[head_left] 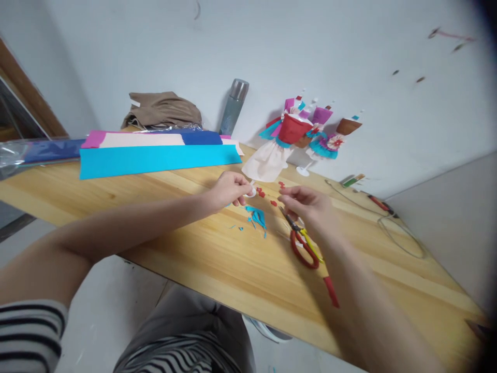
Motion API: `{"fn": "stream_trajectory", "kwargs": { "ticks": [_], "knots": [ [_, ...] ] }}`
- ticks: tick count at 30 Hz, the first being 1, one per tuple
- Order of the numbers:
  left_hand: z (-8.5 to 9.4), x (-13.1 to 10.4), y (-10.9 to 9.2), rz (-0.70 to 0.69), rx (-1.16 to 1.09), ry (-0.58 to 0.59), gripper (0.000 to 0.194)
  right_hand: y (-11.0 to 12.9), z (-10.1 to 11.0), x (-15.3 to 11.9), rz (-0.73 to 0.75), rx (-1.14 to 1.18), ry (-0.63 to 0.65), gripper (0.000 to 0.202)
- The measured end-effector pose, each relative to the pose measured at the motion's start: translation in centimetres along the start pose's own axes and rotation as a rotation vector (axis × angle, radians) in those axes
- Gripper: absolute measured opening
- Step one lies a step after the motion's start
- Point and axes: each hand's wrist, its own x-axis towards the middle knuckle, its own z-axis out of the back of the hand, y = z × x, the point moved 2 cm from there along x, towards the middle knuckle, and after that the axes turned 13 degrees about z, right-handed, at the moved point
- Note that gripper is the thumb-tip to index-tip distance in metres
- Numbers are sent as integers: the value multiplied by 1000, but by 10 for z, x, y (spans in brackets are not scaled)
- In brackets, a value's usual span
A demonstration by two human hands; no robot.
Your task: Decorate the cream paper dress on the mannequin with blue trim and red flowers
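My left hand is closed in a pinch beside the round white base of a small dress form. That form wears a red top and a cream skirt. What the left fingers pinch, if anything, is too small to make out. To the right, my right hand is pinched too, its fingertips above the table near small red pieces; I cannot make out anything in them. Blue scraps lie between the hands. Below my right hand rest red-handled scissors and a yellow-handled tool.
Several dressed forms stand by the wall. At the left lie a turquoise sheet and other coloured sheets, with a brown cloth and a thermos behind. A cable and a red strip lie to the right.
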Motion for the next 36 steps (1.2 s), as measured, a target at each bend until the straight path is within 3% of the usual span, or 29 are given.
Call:
{"fn": "stream_trajectory", "kwargs": {
  "ticks": [4, 9, 15, 19, 28, 32, 34, 36],
  "knots": [
    [-2, -2, -7, 5, 71, -34, 21, 8, -34, 16, 44, 5, 55, 33],
    [0, 3, -11, -5, 142, -65, 24, 3, -49, 27, 89, -29, 46, 27],
    [4, 10, -8, -38, 171, -53, 21, -1, -54, 31, 159, -74, 26, 19],
    [8, 11, -7, -23, 177, -34, 18, -6, -56, 31, 131, 10, -44, 19],
    [17, 7, -12, 56, 76, 41, 33, -12, -60, 27, 100, 84, -227, 21],
    [34, 26, -2, 218, -109, -85, 22, -6, -50, 27, 121, 44, -306, 18],
    [38, 41, 7, 283, -236, -53, 12, -4, -51, 28, 129, 42, -305, 17],
    [37, 54, 15, 279, -344, 18, 17, -5, -56, 30, 139, 41, -293, 15]
  ]
}}
